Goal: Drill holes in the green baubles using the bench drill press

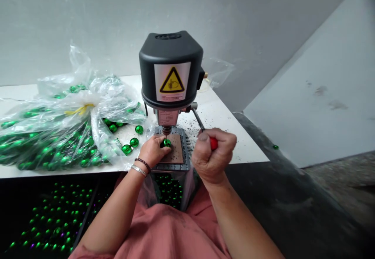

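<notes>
A shiny green ball [167, 143] sits under the bit of a black bench drill press [171, 71]. My left hand [152, 149] pinches the ball between thumb and fingers on a brown board [177, 154], which lies on the drill's grey base [185, 166]. The bit reaches down to the top of the ball; whether it has gone in I cannot tell. My right hand [213, 153] is wrapped round the red knob [214, 143] of the feed lever [198, 119], to the right of the base.
Clear plastic bags [111, 95] of green balls cover the left of the white table [249, 151]. Loose green balls [134, 142] lie left of the drill. Dark shavings surround the base. Below the table are more green balls [168, 188]; one green ball [275, 147] rests on the floor.
</notes>
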Action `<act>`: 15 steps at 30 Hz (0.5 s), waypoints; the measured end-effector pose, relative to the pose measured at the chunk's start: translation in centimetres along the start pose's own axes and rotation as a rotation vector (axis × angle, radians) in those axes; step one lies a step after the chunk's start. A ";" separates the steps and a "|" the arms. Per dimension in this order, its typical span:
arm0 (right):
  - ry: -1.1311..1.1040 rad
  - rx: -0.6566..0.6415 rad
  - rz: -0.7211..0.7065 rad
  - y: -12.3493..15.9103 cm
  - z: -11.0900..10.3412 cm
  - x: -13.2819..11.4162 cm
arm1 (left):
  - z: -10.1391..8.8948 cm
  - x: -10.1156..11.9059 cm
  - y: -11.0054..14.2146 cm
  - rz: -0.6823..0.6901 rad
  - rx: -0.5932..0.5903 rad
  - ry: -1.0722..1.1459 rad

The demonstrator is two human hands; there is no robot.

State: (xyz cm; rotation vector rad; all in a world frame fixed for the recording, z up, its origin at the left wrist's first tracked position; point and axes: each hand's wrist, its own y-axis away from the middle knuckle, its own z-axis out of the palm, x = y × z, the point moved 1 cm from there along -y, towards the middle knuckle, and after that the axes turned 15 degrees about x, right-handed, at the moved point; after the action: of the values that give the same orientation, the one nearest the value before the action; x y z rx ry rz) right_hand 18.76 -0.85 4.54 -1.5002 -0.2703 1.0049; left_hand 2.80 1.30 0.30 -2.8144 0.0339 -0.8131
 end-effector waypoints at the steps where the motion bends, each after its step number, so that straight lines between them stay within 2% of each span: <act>1: -0.029 -0.012 0.002 0.3 0.0 0.2 | 0.0 0.0 0.1 -0.009 0.000 -0.005; 5: -0.056 0.026 0.019 -0.7 0.3 -0.1 | 0.2 -0.1 0.2 0.003 0.006 -0.041; 8: 0.043 0.121 0.040 -3.8 1.4 -1.3 | 0.2 0.0 0.3 0.016 0.037 -0.064; 11: 0.098 0.079 0.123 -7.1 2.6 -2.3 | -0.6 0.4 0.9 -0.034 0.054 -0.074; 13: 0.086 0.048 0.168 -8.3 3.1 -2.6 | -1.7 0.8 1.7 -0.049 0.004 -0.049; 15: 0.068 0.027 0.187 -8.6 3.2 -2.7 | -3.0 1.1 2.8 -0.008 -0.149 0.028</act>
State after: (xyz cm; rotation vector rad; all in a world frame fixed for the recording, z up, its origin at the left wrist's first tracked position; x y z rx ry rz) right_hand 18.18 1.49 13.84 -1.5526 -0.0679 1.0982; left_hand 2.21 -2.09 2.74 -2.9440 0.0907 -0.8862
